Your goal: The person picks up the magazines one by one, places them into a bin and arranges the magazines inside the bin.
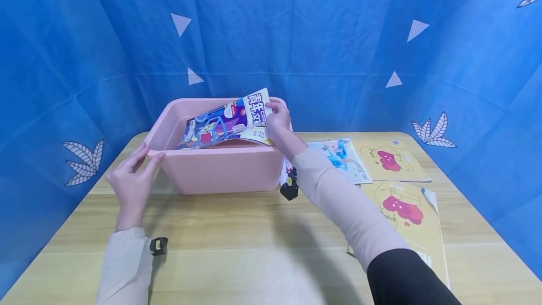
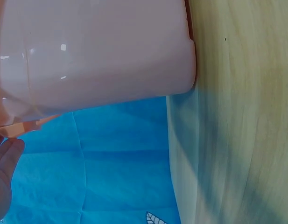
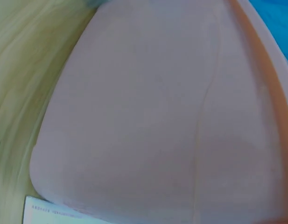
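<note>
A pink plastic bin (image 1: 224,172) stands near the back of the table. Its left front corner is pinched at the rim by my left hand (image 1: 130,180), thumb in front and fingers over the edge. Inside, a purple and blue magazine (image 1: 230,116) lies tilted, its right end raised above the rim. My right hand (image 1: 279,122) pinches that raised end over the bin's right side. Beneath it shows part of another printed cover (image 1: 257,134). The left wrist view has the bin's outer wall (image 2: 97,51) and some left fingers; the right wrist view is mostly bin wall (image 3: 134,112).
Right of the bin, a light blue and white magazine (image 1: 338,159) lies beside yellow books (image 1: 406,164), one nearer the front (image 1: 417,239). Part of a white and red cover (image 1: 285,171) shows by the bin's right side. A blue curtain (image 1: 338,36) hangs behind the table.
</note>
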Demonstrator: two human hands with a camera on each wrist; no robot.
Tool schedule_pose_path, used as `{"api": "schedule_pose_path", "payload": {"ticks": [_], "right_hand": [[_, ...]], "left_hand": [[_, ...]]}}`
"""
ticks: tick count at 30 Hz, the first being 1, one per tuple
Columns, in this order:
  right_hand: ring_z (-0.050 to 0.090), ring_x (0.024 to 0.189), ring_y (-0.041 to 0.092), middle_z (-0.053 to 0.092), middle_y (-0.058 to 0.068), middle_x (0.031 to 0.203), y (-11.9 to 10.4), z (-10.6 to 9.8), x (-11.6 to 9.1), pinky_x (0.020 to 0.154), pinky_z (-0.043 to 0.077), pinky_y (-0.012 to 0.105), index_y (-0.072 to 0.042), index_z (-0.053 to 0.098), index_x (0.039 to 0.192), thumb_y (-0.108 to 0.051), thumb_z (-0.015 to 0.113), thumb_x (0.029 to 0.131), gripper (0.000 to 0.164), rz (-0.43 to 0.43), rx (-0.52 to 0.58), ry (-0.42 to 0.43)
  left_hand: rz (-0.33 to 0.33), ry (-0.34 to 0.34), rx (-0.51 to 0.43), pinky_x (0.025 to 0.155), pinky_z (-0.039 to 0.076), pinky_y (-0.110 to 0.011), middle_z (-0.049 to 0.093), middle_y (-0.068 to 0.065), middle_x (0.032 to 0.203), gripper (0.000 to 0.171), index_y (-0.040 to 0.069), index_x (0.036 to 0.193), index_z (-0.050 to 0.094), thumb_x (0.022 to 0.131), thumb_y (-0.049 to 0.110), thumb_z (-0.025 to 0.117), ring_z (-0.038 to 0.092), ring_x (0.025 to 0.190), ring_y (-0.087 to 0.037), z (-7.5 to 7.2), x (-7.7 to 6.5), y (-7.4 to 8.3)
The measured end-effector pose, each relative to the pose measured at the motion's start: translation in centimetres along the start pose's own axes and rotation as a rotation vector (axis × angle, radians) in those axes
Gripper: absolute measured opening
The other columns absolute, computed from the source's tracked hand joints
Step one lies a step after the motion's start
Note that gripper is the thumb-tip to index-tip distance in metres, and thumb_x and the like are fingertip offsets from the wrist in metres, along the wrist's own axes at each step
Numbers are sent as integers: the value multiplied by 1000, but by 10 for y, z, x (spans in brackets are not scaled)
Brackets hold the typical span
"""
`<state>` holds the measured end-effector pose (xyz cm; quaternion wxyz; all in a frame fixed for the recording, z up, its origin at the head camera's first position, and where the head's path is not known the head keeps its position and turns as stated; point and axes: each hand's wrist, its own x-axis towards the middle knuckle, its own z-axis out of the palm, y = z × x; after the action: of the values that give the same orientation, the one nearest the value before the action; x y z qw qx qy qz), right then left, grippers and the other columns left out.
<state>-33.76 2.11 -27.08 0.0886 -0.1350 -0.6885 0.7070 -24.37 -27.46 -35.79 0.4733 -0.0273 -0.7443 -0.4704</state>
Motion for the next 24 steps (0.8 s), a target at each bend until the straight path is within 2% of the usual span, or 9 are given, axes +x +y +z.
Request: {"api": "schedule_pose_path", "payload": {"ticks": [1,4,6,9,12,15,18,20,24], "right_hand": [[54,97,17,55,3,114,0,1,0,75,46,20,-7,62,101,16,37,79,41,0,7,-6],[55,96,18,55,4,112,0,3,1,75,47,20,-6,62,101,18,35,79,42,9,44,-16],[53,98,17,55,4,115,0,4,1,78,45,20,-6,62,100,19,34,78,43,21,24,-18],[49,106,17,52,4,122,0,3,1,82,42,20,-8,62,102,18,33,79,45,50,-15,-51],[48,109,18,49,4,126,-2,0,-1,83,42,22,-12,60,111,14,34,82,46,72,-70,-123],[51,108,21,49,8,126,-4,-5,-3,83,46,28,-13,52,124,9,35,87,46,80,-188,-269],[51,108,24,50,11,124,-3,-6,-3,87,45,33,-10,47,130,2,42,90,42,-11,-338,-370],[47,112,23,49,11,125,-4,-6,-3,89,43,32,-6,48,128,2,45,89,40,-97,-418,-388],[44,117,22,51,12,125,-7,-8,-1,91,41,28,-2,53,122,3,50,87,36,-211,-421,-366]], "left_hand": [[5,4,-50,87,40,-20,59,-5,114,44,11,107,65,66,20,80,52,108,-14,0,0,-2],[27,0,-7,85,41,-19,59,-8,113,44,9,107,65,67,20,79,53,107,-14,0,0,15],[36,-4,62,83,42,-17,60,-9,112,42,7,107,64,70,20,77,54,106,-14,-1,-2,31],[26,-13,138,82,43,-17,59,-11,111,39,4,107,64,72,17,75,55,104,-11,-1,-2,43],[13,-25,158,82,43,-17,59,-9,111,39,3,107,63,72,16,74,54,104,-8,-2,-1,46],[20,-25,142,82,43,-17,59,-9,111,38,4,106,64,72,15,75,55,103,-8,-1,1,46],[44,-21,124,82,43,-17,60,-9,109,39,3,106,64,70,12,76,55,103,-10,0,2,45],[53,-17,128,81,43,-16,60,-8,109,39,2,105,64,70,11,76,55,103,-10,0,2,44],[61,-1,126,80,43,-16,61,-9,107,39,1,104,64,69,9,77,56,102,-9,-2,0,44]]}}
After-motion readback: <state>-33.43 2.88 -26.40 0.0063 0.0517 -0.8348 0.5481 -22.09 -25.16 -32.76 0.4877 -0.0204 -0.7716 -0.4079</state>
